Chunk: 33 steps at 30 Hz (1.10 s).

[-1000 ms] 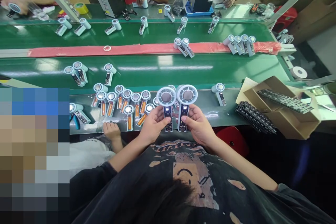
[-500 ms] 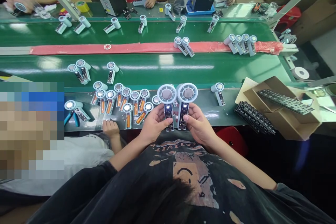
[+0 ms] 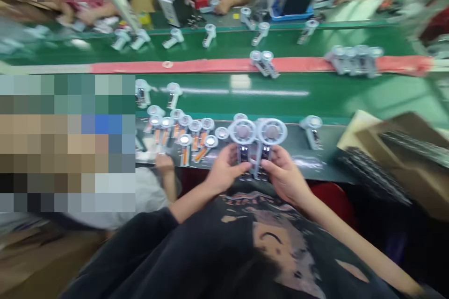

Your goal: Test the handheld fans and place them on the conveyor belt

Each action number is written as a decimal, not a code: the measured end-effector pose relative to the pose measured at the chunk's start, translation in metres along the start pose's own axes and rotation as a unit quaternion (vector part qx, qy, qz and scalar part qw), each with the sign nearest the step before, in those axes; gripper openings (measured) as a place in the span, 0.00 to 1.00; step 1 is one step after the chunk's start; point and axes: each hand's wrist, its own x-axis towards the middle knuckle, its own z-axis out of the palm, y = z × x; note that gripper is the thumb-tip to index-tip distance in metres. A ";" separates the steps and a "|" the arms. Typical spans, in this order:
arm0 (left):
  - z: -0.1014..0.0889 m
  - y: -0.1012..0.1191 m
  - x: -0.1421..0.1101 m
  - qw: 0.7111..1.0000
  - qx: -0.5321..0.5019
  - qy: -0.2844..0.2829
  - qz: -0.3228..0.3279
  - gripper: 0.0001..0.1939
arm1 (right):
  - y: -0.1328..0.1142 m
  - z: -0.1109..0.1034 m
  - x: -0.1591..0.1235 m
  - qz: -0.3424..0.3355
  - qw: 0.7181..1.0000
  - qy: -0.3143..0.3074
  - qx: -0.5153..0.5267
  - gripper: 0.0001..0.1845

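My left hand (image 3: 226, 169) grips the handle of a small white hand fan (image 3: 242, 133) with an exposed circuit board. My right hand (image 3: 285, 174) grips a second, matching fan (image 3: 271, 134). Both fans stand upright, side by side and touching, just above the near edge of the grey work shelf (image 3: 326, 161). The picture is blurred by motion, so fine detail on the boards is lost.
A cluster of several similar fans (image 3: 185, 133) lies left of my hands, one more fan (image 3: 311, 127) to the right. A co-worker's hand (image 3: 164, 162) rests at the shelf edge. Cardboard box (image 3: 403, 149) with black parts sits right. Green conveyor (image 3: 245, 96) carries more fans; people work across it.
The view has swung left and blurred. Both hands still hold the two fans together, slightly lower and closer to my body.
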 end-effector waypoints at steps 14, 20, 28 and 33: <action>-0.038 -0.090 -0.024 0.909 0.324 0.138 -0.222 0.20 | 0.070 -0.187 -0.001 0.134 0.880 0.142 -0.433 0.29; -0.039 -0.102 -0.042 0.854 0.443 0.141 -0.233 0.18 | 0.078 -0.216 -0.016 0.044 0.816 0.129 -0.562 0.30; -0.028 -0.113 -0.019 0.807 0.522 0.136 -0.241 0.18 | 0.084 -0.225 -0.007 0.052 0.794 0.100 -0.597 0.24; -0.031 -0.117 -0.030 0.794 0.532 0.197 -0.221 0.18 | 0.093 -0.247 -0.006 -0.019 0.801 0.074 -0.593 0.25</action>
